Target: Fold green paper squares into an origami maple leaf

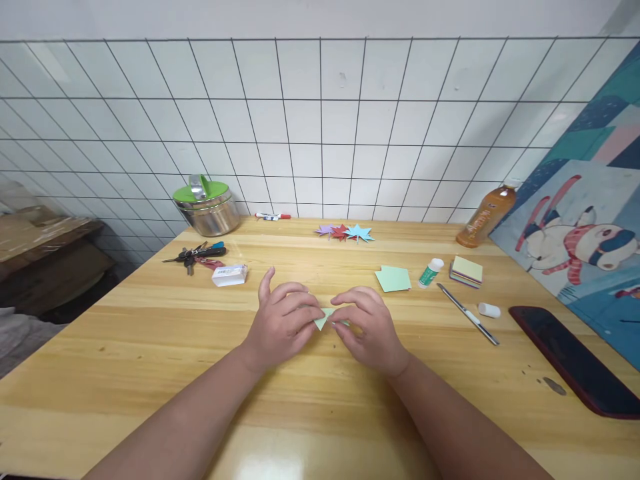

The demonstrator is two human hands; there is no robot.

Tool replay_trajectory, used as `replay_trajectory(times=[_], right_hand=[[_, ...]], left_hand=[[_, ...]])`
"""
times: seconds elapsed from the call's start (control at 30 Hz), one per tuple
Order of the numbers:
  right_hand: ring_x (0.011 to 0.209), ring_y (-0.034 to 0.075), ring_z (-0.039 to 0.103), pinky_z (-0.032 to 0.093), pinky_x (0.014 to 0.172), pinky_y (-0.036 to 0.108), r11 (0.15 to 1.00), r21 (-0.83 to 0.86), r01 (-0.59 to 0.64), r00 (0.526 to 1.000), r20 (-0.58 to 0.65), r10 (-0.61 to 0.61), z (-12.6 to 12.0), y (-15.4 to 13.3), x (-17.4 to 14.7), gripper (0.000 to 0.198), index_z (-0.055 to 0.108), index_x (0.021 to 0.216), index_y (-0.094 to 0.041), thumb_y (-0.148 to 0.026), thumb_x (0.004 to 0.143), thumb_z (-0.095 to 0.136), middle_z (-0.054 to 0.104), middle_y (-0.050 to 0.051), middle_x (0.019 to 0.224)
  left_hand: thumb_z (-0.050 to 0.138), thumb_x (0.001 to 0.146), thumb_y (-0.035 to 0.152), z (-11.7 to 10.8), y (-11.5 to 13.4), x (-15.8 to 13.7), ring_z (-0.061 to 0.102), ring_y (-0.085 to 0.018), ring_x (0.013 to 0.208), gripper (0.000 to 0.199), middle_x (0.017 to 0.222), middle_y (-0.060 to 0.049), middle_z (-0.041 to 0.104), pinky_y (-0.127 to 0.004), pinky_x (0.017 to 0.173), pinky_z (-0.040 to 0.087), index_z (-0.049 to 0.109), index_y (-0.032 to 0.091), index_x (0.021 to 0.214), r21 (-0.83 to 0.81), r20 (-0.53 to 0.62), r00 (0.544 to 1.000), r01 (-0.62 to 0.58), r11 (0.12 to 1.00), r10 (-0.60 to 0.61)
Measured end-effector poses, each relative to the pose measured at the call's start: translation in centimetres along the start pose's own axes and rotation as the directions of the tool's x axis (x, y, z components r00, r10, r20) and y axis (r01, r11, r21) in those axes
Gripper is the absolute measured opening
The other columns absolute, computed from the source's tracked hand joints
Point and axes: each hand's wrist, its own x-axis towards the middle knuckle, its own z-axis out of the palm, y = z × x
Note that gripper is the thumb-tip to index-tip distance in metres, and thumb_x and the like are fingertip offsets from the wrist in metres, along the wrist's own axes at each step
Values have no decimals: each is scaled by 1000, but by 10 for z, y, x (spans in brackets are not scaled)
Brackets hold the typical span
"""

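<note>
A small piece of folded light green paper point(323, 319) lies between my hands at the middle of the wooden table. My left hand point(286, 319) presses its fingertips on the paper's left side, thumb raised and apart. On the other side, my right hand point(367, 327) pinches the paper's right edge between thumb and fingers. Part of the paper is hidden under the fingers. Just beyond my right hand lie light green paper sheets point(394, 279). Farther back, purple, dark red and light blue paper leaves point(359, 233) lie in a row.
At the left stand a green-lidded steel pot point(210, 210), keys point(197, 255) and a white box point(229, 275). On the right are a glue stick point(431, 273), its cap point(489, 310), sticky notes point(467, 271), a pen-like knife point(469, 314), a phone point(575, 360) and a bottle point(487, 215). Markers point(273, 217) lie by the wall.
</note>
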Motion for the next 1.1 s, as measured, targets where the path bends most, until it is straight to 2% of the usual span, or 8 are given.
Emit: replay_trajectory(times=[0.2,0.33,0.43,0.5,0.63,0.77,0.9,1.1], right_hand=[[83,16,55,39,78,32,977,-180,111,961,-233,-152,-6,-2,-2,11,62,80,-26,-15,75,61,68,-1,89],[78,15,54,40,73,31,943,-260,209,905,-313,-287,-9,-2,-3,17,63,76,-25,-10,70,66,67,-1,89],[78,14,54,42,71,29,953,-180,242,923,-261,-284,-8,-6,-2,19,65,79,-27,-9,72,63,65,0,93],[81,14,54,44,71,29,977,-55,205,950,-230,-212,-7,-8,-1,20,67,78,-28,-9,75,60,63,1,97],[90,16,52,46,71,29,984,155,83,981,-189,-53,-3,-8,2,15,68,71,-27,-14,76,62,58,3,101],[104,20,49,45,84,35,962,262,-74,987,-122,109,6,1,1,23,64,98,-27,-18,77,61,55,5,111],[106,20,49,48,77,32,833,416,-365,910,-28,413,14,9,-2,51,43,127,-23,-18,78,54,51,9,120],[77,17,58,47,63,27,621,513,-593,788,210,579,20,9,2,18,63,87,-18,-29,74,58,64,5,85]], left_hand=[[57,74,30,4,-1,0,38,-29,122,51,128,-7,48,-52,107,12,48,28,123,-445,-117,968,150,883,-223],[48,81,44,9,-11,6,43,-29,117,51,126,-11,51,-42,97,33,44,21,127,-920,226,818,358,160,-530],[37,83,59,12,-18,7,56,-29,99,60,112,-15,59,-39,82,43,50,15,122,-748,656,688,537,-389,-312],[35,80,65,15,-22,5,60,-27,87,71,101,-17,63,-37,74,45,53,9,119,-559,777,627,647,-519,-56],[62,72,53,16,-27,-2,61,-18,67,57,86,-12,65,-28,61,45,61,7,105,-489,789,597,752,-442,143],[76,64,24,11,-26,0,57,-11,63,31,74,-4,64,-20,59,43,65,11,90,-590,786,618,736,-333,-25],[77,63,23,14,-22,5,56,-11,63,27,72,-3,65,-19,58,40,64,12,83,-677,735,626,702,-222,-261],[77,62,28,27,-22,1,58,-13,67,29,76,-4,67,-22,63,40,62,12,82,-704,689,646,704,-92,-329]])
